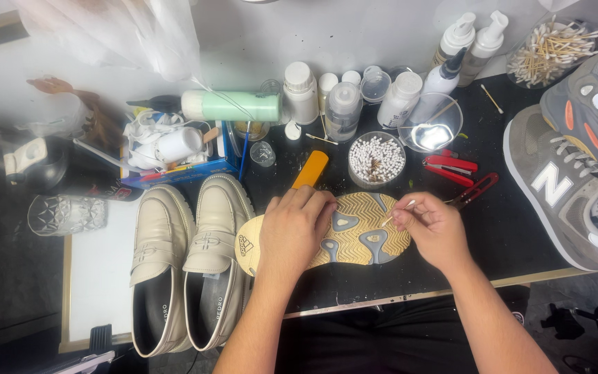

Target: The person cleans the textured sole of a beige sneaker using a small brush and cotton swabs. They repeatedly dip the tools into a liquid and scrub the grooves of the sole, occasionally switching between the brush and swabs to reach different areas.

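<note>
— From the head view, what are the hands on?

— The left hand (pixel 297 232) lies flat, fingers spread and open, pressing on a shoe (pixel 354 235) turned sole-up on the black bench (pixel 500 228). The right hand (pixel 434 228) pinches a cotton swab (pixel 397 212) between closed fingertips, its tip touching the tan, ridged sole with grey inlays.

— What crowds around it?

— Two cream loafers (pixel 188 263) (smooth leather, chunky soles) sit just left of the shoe, touching the left wrist's side. Behind it: a round tub of swabs (pixel 376 159), an orange handle (pixel 311 170), a clear glass bowl (pixel 430 128) and red pliers (pixel 451 168). Further back stands a row of white bottles (pixel 344 104), too tightly packed to count. Two grey sneakers (pixel 579 159) lie at the right edge.
</note>
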